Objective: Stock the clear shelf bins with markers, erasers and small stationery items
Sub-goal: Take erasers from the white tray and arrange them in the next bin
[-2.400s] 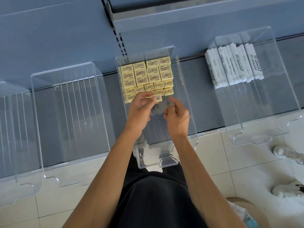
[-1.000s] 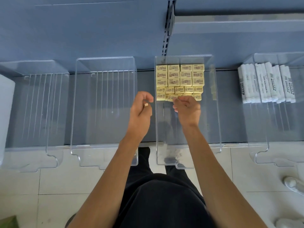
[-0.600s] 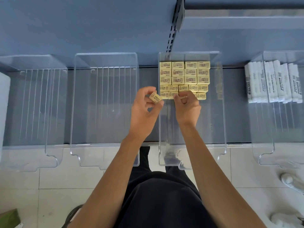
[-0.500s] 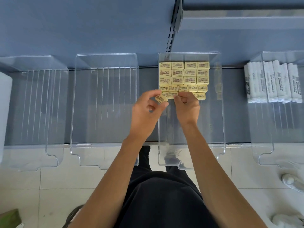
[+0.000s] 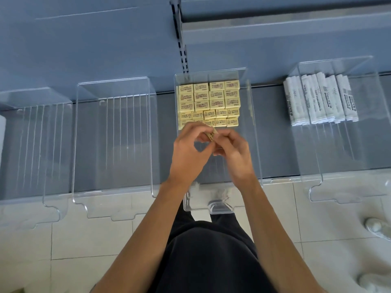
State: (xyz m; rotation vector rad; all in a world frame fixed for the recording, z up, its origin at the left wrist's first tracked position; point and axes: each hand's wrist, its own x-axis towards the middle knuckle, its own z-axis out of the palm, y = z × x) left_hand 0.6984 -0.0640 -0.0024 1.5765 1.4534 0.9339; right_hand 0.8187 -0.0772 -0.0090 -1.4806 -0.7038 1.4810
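head view: the left hand [image 5: 186,152] pinches one loose eraser [image 5: 212,134] just in front of the stacked erasers [image 5: 209,102] in the middle bin [image 5: 257,149]; the right hand [image 5: 235,154], fingers curled, meets it, though whether it grips i cannot tell; best to turn it label-up, square it to the front row, then press it flush

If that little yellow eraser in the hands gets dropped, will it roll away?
Probably not: the little yellow eraser is a flat-sided block, like the stacked erasers in the clear bin, so it should land and stay. It also seems light, since just the fingertips of the left hand and right hand hold it.
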